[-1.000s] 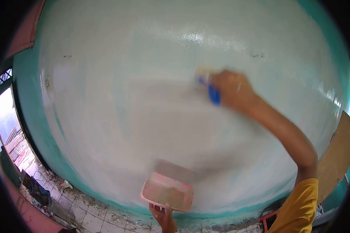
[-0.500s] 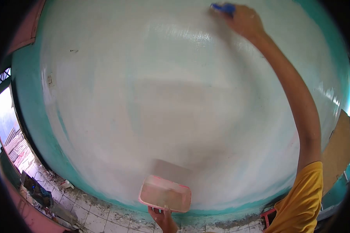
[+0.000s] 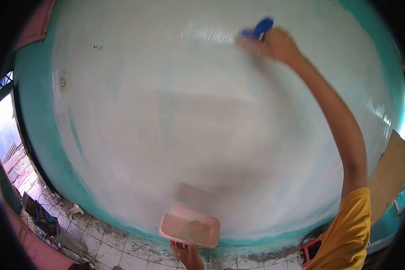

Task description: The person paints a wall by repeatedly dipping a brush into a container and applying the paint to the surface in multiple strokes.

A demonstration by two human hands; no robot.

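My right hand (image 3: 280,45) is closed round a blue-handled paintbrush (image 3: 264,27) high against the wall. Its bristles are blurred and partly hidden by my fingers. Pale whitish paint, thin in places, covers most of the turquoise wall (image 3: 189,135), and a wet sheen shows just left of the brush. Low in the view, my left hand (image 3: 189,255) grips a shallow pink-rimmed plastic tub (image 3: 191,226) from below, thumb at its near edge. The tub is tilted towards me, and pale paint coats its inside.
Dirty white floor tiles (image 3: 130,257) run along the wall's foot. To the left are an open doorway (image 3: 6,126) and a dark object (image 3: 40,216) on the floor. A red stool-like object (image 3: 308,251) and a brown board (image 3: 387,173) stand at the right.
My right hand has moved down the wall with the paintbrush, whose blue handle now points more upward. The view has shifted slightly; my left hand still holds the tub in nearly the same place.
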